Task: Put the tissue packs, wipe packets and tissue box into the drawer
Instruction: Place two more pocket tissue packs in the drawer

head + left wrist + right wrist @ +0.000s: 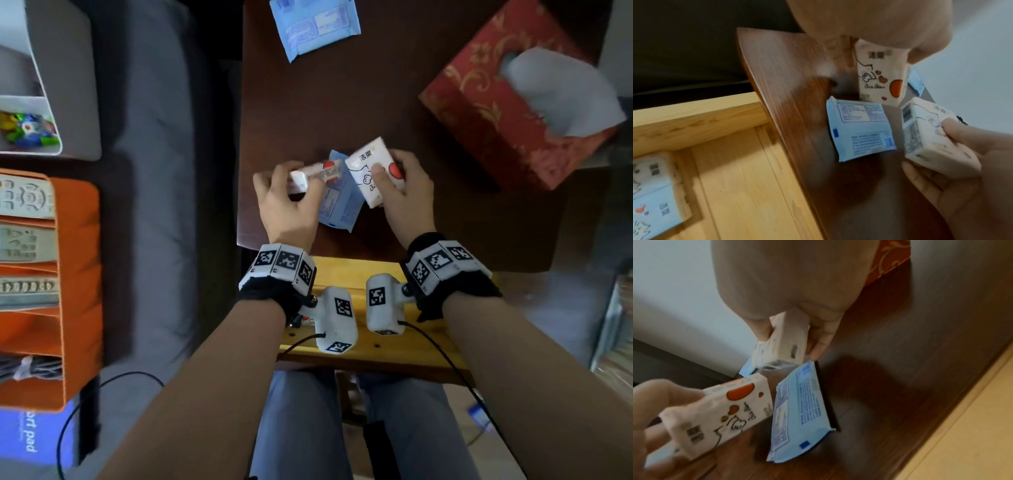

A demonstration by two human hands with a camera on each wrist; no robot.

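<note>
My left hand (301,183) grips a white tissue pack (317,174) with red hearts, held on edge above the dark table (394,85). Beside it my right hand (387,176) grips a second tissue pack (368,168), printed face up. Both packs hover over a blue wipe packet (340,205) lying flat near the table's front edge. A second blue wipe packet (315,29) lies at the far edge. The red tissue box (496,113) stands at the right, a tissue sticking out. Below the front edge the light wooden drawer (740,178) is pulled out, with tissue packs (651,186) inside.
Left of the table is a grey sofa (154,171). On it sit an orange organiser (80,274) holding remote controls and a white tray (51,102) with sweets. Cables run from my wrist cameras down over the drawer's front rim (376,356) to my lap.
</note>
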